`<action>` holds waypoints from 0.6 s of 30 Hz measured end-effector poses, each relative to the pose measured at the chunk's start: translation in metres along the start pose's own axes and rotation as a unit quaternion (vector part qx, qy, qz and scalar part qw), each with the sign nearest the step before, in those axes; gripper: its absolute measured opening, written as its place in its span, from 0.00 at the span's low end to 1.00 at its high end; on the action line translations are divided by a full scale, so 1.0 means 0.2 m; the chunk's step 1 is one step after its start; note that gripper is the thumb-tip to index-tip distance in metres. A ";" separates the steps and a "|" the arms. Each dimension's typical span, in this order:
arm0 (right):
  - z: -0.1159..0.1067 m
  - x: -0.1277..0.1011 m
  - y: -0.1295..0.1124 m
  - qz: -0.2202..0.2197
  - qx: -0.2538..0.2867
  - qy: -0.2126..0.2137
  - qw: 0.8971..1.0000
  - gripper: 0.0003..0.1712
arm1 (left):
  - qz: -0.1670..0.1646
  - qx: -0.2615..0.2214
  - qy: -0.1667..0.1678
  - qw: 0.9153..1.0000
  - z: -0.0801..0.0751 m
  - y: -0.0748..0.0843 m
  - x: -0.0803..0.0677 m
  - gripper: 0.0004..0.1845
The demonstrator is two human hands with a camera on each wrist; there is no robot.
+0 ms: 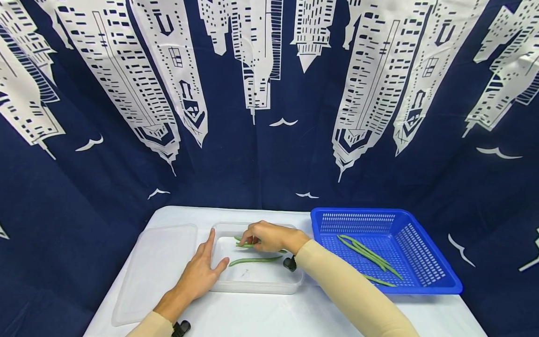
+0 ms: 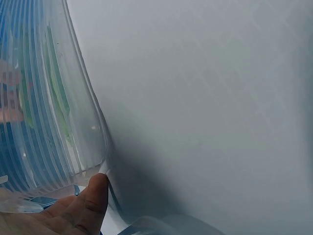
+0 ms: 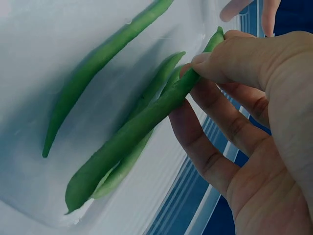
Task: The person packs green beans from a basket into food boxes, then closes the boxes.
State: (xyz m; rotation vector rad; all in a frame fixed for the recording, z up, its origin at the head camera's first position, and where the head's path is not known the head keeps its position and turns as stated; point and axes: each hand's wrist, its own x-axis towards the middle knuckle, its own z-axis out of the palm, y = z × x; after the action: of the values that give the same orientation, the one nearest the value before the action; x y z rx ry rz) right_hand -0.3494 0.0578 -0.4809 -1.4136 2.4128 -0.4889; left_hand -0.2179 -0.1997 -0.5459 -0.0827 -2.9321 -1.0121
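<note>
Two hands work at a clear plastic box (image 1: pixel 252 287) on the white worktop (image 1: pixel 236 313), and we see them doing different jobs. The right hand (image 1: pixel 269 235) reaches across from the right, palm turned down, its thumb and fingertips pinching one green bean (image 3: pixel 139 122) over the far side of the box. Beneath it we make out other beans (image 3: pixel 124 171), while a lone bean (image 1: pixel 255 260) lies nearer the front. The left hand (image 1: pixel 202 274) holds nothing in its grasp; its fingers stretch forward along the box's left edge, thumb spread apart and reaching over the rim.

Left of the box we find a flat, translucent lid (image 1: pixel 160 262); to the right, a blue basket (image 1: pixel 421 289) holding several beans (image 1: pixel 368 255). Behind hangs a navy cloth (image 1: pixel 252 173) printed with upside-down white towers, one bearing an R-like mark; we cannot tell whether it is lettering.
</note>
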 end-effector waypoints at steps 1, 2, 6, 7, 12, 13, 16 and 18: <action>0.00 0.00 0.00 -0.002 0.000 0.000 1.000 0.25 | 0.000 0.002 0.001 1.000 0.00 0.00 0.00 0.55; 0.01 0.01 0.00 -0.004 0.001 0.000 1.000 0.25 | 0.000 0.003 0.001 1.000 0.00 0.00 0.00 0.55; 0.01 0.02 -0.01 -0.005 0.000 -0.001 1.000 0.26 | 0.006 0.005 0.001 1.000 -0.01 0.00 0.00 0.55; 0.01 0.02 -0.01 -0.005 0.000 -0.001 1.000 0.26 | 0.007 0.005 0.001 1.000 -0.01 0.00 -0.01 0.55; 0.02 0.04 -0.02 -0.002 -0.008 -0.004 1.000 0.27 | 0.007 0.002 -0.001 1.000 -0.01 0.00 -0.01 0.55; 0.03 0.04 -0.02 -0.002 -0.009 -0.005 1.000 0.26 | 0.008 0.001 -0.001 1.000 -0.01 0.00 -0.01 0.55; 0.03 0.04 -0.02 -0.001 -0.011 -0.005 1.000 0.24 | 0.008 0.002 -0.002 1.000 -0.01 0.00 -0.01 0.55; 0.03 0.04 -0.02 0.000 -0.012 -0.005 1.000 0.23 | 0.007 0.002 -0.002 1.000 -0.01 0.00 -0.01 0.55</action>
State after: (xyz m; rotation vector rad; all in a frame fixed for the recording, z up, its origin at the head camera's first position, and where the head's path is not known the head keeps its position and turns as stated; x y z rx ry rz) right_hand -0.3467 0.0487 -0.4856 -1.4234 2.4177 -0.4541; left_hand -0.2159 -0.2008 -0.5449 -0.1069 -2.9334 -1.0052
